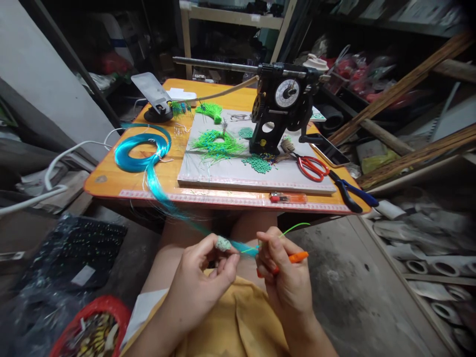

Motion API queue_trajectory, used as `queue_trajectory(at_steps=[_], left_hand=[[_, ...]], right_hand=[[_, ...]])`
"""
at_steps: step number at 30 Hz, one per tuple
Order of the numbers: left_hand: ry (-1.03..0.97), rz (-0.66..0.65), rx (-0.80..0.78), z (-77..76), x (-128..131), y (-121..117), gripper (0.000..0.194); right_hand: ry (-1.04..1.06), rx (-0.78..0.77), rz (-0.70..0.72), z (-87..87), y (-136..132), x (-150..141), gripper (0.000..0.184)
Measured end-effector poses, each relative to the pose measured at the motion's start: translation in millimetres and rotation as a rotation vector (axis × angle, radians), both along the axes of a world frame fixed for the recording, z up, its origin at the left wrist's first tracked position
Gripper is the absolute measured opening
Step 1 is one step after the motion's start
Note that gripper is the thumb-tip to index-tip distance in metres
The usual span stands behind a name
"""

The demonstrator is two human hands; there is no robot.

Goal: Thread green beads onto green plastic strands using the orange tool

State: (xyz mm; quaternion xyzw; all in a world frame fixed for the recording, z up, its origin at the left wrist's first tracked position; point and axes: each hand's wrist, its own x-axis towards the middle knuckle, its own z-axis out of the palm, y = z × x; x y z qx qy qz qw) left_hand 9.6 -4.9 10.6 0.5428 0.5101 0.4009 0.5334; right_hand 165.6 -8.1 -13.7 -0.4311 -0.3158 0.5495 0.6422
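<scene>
"Orange table (pixel 174 171) first, bc it's biggest. What's it holding?"

"Pale board (pixel 208 174) is lying on it, w/ a black machine (pixel 273 111) w/ a dial & crank standing on that. Blue hank (pixel 122 153) is sitting left of the board, its tail hanging over the front edge & running toward the hands. Most of that fibre's looking unused, imo."

"OK. What's done?"

"Prob. a fair bit. Loose pile of green strands (pixel 213 146) w/ blue bits is lying on the board, & a neater green bundle (pixel 211 111) is lying behind it. I'm guessing those are finished or nearly."

"And the hands?"

"Both are working above the lap. L hand (pixel 208 277) is holding its fingertips close together, w/ a speckled wrap (pixel 223 243) covering one finger; can't tell if they're pinching anything. R hand (pixel 286 277) is gripping an orange tool (pixel 299 257), fingers curling round it."

"So what's left?"

"One piece is prob. in progress rn: thin green strand (pixel 297 227) is poking out past the R hand, its other end showing by the L fingertips, w/ the blue tail reaching the same spot btwn them. Smallest stuff: green beads (pixel 260 163) are lying loose in front of the machine, so I'm judging there's plenty left."
</scene>
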Motion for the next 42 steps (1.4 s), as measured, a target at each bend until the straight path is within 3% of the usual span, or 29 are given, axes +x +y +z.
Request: queue_trajectory(at_steps=[4,7,13,17,21,28,36,42], left_hand=[[-0.085,0.046,-0.011,-1.2,2,-1,0.016],[-0.094,-0.001,-0.003,-3.5,1,0,0.016],[-0.045,0.017,0.000,-7.8,-2,1,0.007],[-0.044,0.038,0.006,-9.1,-1,0,0.013],[-0.076,0.036,-0.008,-9.8,0,1,0.005],[-0.104,0.096,-0.017,-4.5,2,1,0.007],[-0.069,0.071,-0.004,-13.6,-4,1,0.009],[-0.057,0.203,-0.023,-0.5,4,0,0.008]], right_hand=[[-0.098,0.047,0.135,0.7,-3,-3,0.023],[-0.230,0.064,0.183,1.2,-5,-4,0.012],[-0.453,0.162,0.134,2.7,-3,2,0.009],[-0.520,0.191,0.123,6.8,-3,0,0.010],[-0.528,0.198,0.117,8.9,-3,-3,0.011],[-0.473,0.185,0.148,8.6,-1,-4,0.012],[-0.307,0.097,0.210,2.2,3,-4,0.015],[-0.323,0.085,0.195,4.2,5,-7,0.019]])
